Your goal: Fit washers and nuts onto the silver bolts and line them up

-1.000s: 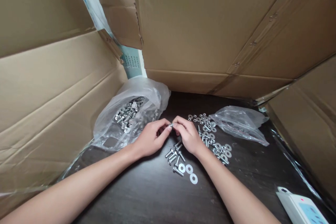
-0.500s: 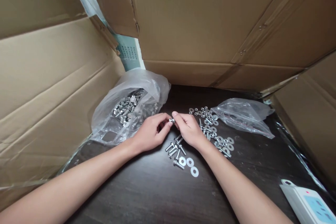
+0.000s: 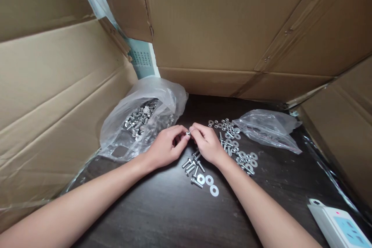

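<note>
Over the middle of the dark table, my left hand (image 3: 167, 145) pinches a small shiny bolt (image 3: 188, 133) between thumb and fingers. My right hand (image 3: 207, 142) meets it from the other side, its thumb and fingers closed on the bolt's other end. Fingers hide most of the bolt, so I cannot tell whether a nut sits on it. Just below the hands lies a small pile of bolts (image 3: 192, 166), some with pieces on their shanks. Three flat washers (image 3: 214, 190) lie beside that pile.
A clear plastic bag (image 3: 157, 85) on the left holds many bolts (image 3: 141, 120). Loose nuts, washers and bolts (image 3: 232, 139) spread right of my hands, near another plastic bag (image 3: 267, 124). A white power strip (image 3: 328, 217) lies front right. Cardboard walls (image 3: 215, 19) surround the table (image 3: 151, 217).
Both hands stay together at nearly the same spot. The fingers have shifted slightly around the bolt, and less of it shows now. The whole view has moved a little.
</note>
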The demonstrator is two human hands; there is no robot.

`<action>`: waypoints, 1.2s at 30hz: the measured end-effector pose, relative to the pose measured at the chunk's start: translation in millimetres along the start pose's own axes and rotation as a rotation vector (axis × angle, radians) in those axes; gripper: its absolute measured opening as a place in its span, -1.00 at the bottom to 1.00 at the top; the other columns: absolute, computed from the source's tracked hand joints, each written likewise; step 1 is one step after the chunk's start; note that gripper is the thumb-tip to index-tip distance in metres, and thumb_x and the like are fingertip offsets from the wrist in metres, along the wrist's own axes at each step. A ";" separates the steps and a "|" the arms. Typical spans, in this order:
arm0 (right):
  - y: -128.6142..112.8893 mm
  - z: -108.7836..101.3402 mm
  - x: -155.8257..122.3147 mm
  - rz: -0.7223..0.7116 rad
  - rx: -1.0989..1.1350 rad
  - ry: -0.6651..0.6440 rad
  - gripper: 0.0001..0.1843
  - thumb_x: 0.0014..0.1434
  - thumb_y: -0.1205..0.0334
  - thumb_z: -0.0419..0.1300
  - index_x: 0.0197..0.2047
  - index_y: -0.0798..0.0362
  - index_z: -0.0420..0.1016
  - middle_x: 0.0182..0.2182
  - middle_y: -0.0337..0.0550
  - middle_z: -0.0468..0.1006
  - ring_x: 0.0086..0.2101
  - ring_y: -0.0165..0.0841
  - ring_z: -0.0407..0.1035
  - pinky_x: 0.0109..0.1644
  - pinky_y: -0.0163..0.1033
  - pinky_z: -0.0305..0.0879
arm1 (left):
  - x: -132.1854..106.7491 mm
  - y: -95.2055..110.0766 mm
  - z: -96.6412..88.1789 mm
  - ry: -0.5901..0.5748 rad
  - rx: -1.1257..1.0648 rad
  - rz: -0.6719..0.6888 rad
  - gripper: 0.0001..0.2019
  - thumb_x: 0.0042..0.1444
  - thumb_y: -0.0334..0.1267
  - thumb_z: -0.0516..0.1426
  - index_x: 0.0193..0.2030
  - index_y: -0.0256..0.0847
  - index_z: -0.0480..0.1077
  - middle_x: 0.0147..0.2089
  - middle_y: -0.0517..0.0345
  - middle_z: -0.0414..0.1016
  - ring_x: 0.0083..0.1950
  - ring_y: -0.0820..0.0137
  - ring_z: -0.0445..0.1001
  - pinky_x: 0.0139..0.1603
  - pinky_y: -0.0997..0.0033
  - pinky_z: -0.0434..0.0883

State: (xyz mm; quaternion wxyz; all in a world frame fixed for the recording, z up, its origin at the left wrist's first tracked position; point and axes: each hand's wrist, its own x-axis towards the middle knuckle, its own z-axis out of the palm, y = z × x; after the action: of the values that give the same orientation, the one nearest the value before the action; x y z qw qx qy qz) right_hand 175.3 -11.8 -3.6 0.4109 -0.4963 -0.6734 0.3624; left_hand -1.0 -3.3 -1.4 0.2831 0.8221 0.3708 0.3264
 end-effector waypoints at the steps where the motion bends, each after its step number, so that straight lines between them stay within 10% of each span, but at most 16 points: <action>1: 0.8 0.7 0.2 0.001 -0.010 0.005 -0.58 0.35 0.05 0.01 -0.53 -0.02 0.11 -0.59 -0.32 0.16 -0.50 -0.40 0.10 -0.39 -0.24 0.01 | 0.1 0.0 0.2 -0.001 0.004 0.003 -0.85 0.35 -0.27 0.08 -0.24 -0.22 0.42 -0.36 0.17 0.47 -0.33 0.38 0.43 -0.26 0.37 0.34; 12: 3.6 2.5 -0.1 0.088 -0.015 0.046 -0.39 0.38 -0.16 -0.03 -0.62 0.00 0.10 -0.65 -0.30 0.12 -0.55 -0.41 0.04 -0.44 -0.22 -0.06 | -1.2 -0.6 0.8 -0.014 0.008 0.026 -0.84 0.35 -0.25 0.08 -0.23 -0.22 0.44 -0.35 0.16 0.49 -0.33 0.38 0.44 -0.27 0.38 0.37; 23: -4.3 -2.2 -0.7 -0.026 0.025 -0.022 -0.71 0.27 0.18 0.00 -0.50 -0.01 0.22 -0.56 -0.30 0.28 -0.48 -0.37 0.19 -0.33 -0.24 0.10 | -1.1 2.6 -0.1 -0.013 0.002 -0.012 -0.82 0.36 -0.25 0.07 -0.22 -0.21 0.45 -0.34 0.15 0.52 -0.32 0.36 0.47 -0.26 0.38 0.37; 36: 3.8 2.7 0.4 0.070 -0.044 0.033 -0.40 0.39 -0.17 -0.05 -0.60 -0.01 0.09 -0.64 -0.30 0.11 -0.55 -0.41 0.06 -0.42 -0.21 -0.06 | 0.8 1.0 -0.4 -0.001 -0.035 -0.030 -0.83 0.35 -0.24 0.10 -0.24 -0.22 0.44 -0.34 0.17 0.52 -0.33 0.38 0.46 -0.28 0.41 0.34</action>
State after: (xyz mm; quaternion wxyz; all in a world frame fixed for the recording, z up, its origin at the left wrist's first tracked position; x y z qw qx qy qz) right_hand 174.2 -10.7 -8.0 0.3978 -0.5345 -0.6566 0.3535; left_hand -0.5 -3.1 -0.3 0.3026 0.8115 0.3771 0.3281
